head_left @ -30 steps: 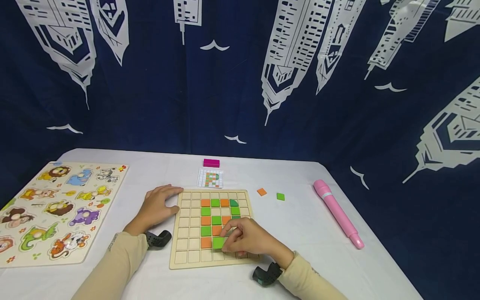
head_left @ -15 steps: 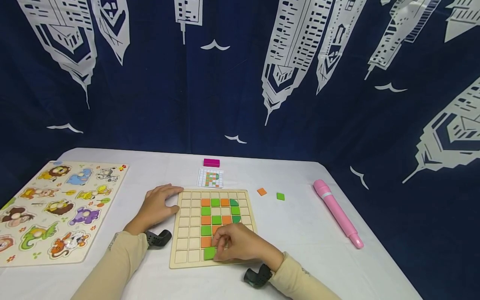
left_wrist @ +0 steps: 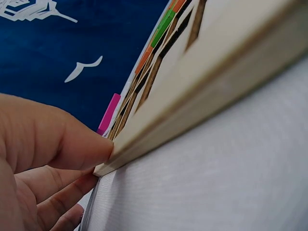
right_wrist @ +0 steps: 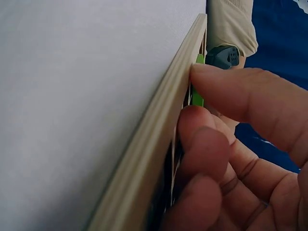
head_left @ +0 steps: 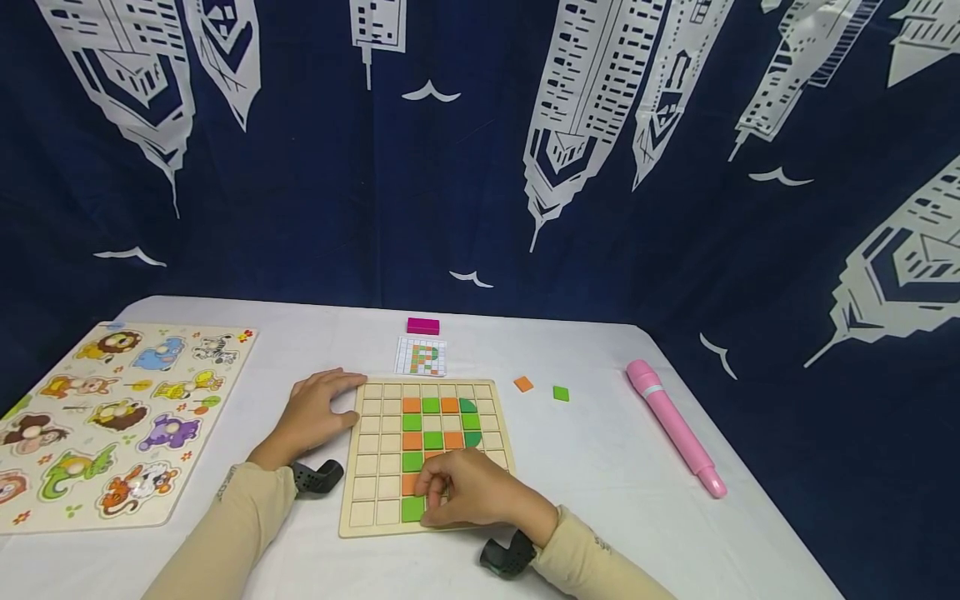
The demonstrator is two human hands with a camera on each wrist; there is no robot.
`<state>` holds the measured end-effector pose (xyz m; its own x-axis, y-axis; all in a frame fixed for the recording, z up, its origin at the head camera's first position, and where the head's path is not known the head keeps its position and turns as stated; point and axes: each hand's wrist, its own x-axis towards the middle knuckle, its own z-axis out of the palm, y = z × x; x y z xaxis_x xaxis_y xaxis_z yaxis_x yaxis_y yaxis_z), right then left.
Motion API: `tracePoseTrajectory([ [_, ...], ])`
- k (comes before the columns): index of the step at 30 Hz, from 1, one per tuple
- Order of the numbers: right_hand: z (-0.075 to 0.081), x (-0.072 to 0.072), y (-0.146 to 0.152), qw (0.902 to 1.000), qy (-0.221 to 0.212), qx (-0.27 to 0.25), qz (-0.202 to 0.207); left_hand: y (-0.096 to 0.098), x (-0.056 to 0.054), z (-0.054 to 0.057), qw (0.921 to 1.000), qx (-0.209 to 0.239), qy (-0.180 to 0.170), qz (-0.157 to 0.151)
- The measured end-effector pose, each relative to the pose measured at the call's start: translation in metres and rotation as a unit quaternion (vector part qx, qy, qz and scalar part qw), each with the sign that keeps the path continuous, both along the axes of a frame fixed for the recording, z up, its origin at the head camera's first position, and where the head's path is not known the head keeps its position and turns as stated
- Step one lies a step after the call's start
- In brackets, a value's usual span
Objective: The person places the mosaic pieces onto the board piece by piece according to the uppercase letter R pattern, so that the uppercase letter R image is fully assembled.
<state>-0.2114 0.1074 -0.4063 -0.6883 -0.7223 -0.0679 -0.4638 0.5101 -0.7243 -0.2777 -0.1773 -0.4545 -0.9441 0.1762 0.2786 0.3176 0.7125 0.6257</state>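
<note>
A wooden grid board [head_left: 371, 489] lies on the table with green and orange square tiles set in its cells. In the bottom row is a green square tile [head_left: 412, 509]; my right hand [head_left: 480, 492] pinches its right edge between thumb and index finger. The right wrist view shows that tile [right_wrist: 198, 94] edge-on beside the thumb [right_wrist: 226, 84]. At the board's far left corner my left hand [head_left: 318, 412] rests with its fingertips and thumb against the edge, fingers fairly straight. Tiles under the right hand are partly hidden.
Behind the board lie a pattern card [head_left: 421, 357] and a magenta block [head_left: 423, 326]. Loose orange [head_left: 523, 383] and green [head_left: 561, 393] tiles lie to the right, farther from a pink stick [head_left: 677, 429]. An animal puzzle board [head_left: 135, 425] occupies the left side.
My right hand has moved left and toward the near edge, bringing the green tile down from the row above to the bottom row. The left hand has stayed at the corner.
</note>
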Motion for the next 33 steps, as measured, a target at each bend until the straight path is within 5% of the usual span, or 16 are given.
tracePoseTrajectory([
  [10, -0.002, -0.004, 0.003, 0.9996, -0.022, -0.013, 0.012, -0.001, 0.000, -0.002, 1.0000, 0.003, -0.003, 0.001],
  [19, 0.000, -0.027, 0.026, 0.9857, -0.128, -0.107, 0.018, 0.000, -0.001, -0.001, 1.0000, 0.000, -0.004, 0.004],
  [27, 0.002, -0.059, 0.064, 0.9717, -0.127, -0.180, -0.086, 0.000, -0.001, 0.001, 1.0000, -0.002, -0.006, 0.006],
  [33, -0.003, -0.085, 0.097, 0.9518, -0.118, -0.217, -0.182, 0.000, -0.001, -0.001, 1.0000, -0.001, -0.006, 0.005],
])
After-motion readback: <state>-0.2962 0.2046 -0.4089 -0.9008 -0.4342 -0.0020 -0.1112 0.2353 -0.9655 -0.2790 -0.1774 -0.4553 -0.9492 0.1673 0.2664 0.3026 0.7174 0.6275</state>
